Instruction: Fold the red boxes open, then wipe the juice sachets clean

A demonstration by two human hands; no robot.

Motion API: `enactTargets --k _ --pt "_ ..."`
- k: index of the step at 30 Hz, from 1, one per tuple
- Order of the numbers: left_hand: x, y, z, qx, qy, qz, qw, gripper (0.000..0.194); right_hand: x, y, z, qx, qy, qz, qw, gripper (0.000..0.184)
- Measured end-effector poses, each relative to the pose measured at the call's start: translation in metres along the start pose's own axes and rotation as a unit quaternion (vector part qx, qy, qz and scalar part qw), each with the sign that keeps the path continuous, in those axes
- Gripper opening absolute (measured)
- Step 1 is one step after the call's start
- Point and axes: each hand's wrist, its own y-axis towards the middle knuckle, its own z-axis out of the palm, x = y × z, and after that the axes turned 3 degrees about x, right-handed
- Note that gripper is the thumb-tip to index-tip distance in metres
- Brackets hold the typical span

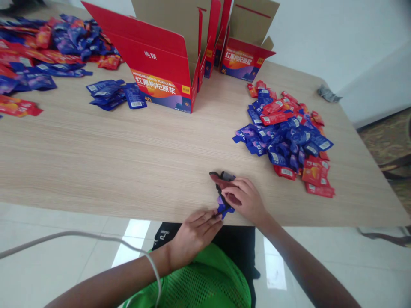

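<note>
My right hand (245, 200) is closed around a small stack of sachets (222, 179) standing on edge at the near edge of the wooden table (128, 162). My left hand (194, 233) meets the lower end of that stack, fingers curled against a blue sachet (222, 209). A heap of blue and red sachets (287, 139) lies to the right of my hands, within reach.
Open red cardboard boxes (160, 81) stand at the back middle, another one (245, 60) behind. A small pile of blue sachets (112, 94) lies left of them, a large heap (41, 51) at far left. A grey cable (96, 237) crosses my left forearm.
</note>
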Motion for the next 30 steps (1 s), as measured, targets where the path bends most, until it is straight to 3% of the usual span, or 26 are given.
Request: enactTargets --k 5,7,10,12,15,18,23,28,30 --pt "0.001 -0.004 0.002 0.011 0.022 0.013 1.0 0.035 -0.054 0.022 -0.021 -0.033 -0.09 0.04 0.995 0.01" --pt "0.001 -0.004 0.001 0.007 0.023 0.011 1.0 0.035 -0.064 0.028 -0.031 -0.085 -0.123 0.068 0.986 0.011" --pt "0.0 -0.003 0.0 -0.001 0.02 0.005 1.0 0.034 -0.049 0.027 -0.043 -0.216 -0.109 0.118 0.963 0.015" --pt "0.0 -0.002 0.0 -0.004 0.015 0.006 1.0 0.034 -0.02 0.02 -0.043 -0.242 -0.066 0.119 0.961 0.019" --pt "-0.001 0.0 0.001 -0.01 -0.004 0.0 1.0 0.032 0.028 0.004 -0.028 -0.111 0.003 0.031 0.993 0.022" --pt "-0.001 0.001 0.002 -0.022 -0.031 -0.011 0.999 0.027 0.047 -0.01 -0.006 0.004 0.04 -0.025 0.999 0.022" --pt "-0.001 0.001 0.0 -0.006 -0.001 0.002 1.0 0.032 0.007 -0.007 0.002 -0.019 0.007 0.011 1.0 0.016" --pt "0.0 0.0 -0.001 -0.005 0.021 0.009 1.0 0.033 -0.048 0.015 -0.015 -0.051 -0.071 0.051 0.995 0.011" --pt "0.0 -0.001 -0.002 0.005 0.022 0.011 1.0 0.034 -0.059 0.018 -0.024 -0.097 -0.104 0.074 0.987 0.011"
